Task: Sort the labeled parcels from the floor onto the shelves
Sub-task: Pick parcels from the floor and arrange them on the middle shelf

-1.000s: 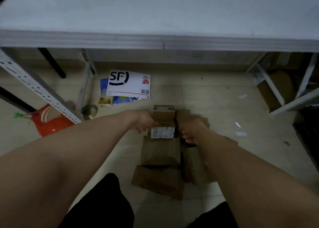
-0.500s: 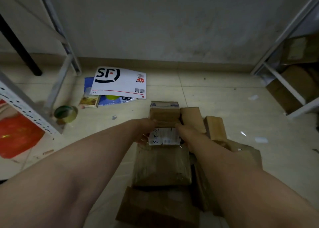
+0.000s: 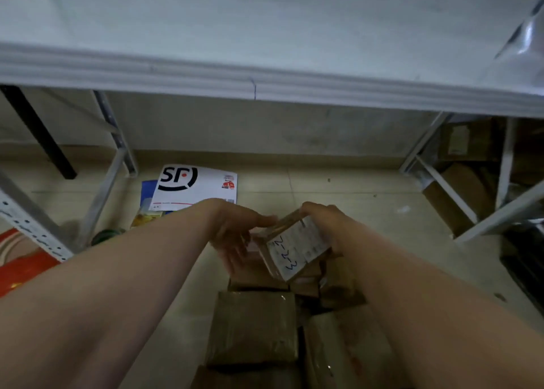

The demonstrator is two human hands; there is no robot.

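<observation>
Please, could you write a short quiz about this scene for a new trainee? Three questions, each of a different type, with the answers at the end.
1. True or false: the right hand grips a box with a white label.
2. Fill in the missing word: the fingers of the left hand are ____ (straight or curled).
3. Where does the SF envelope lie?
A. on the box
B. on the floor
C. in the left hand

Key: 1 true; 2 straight; 3 B.
</observation>
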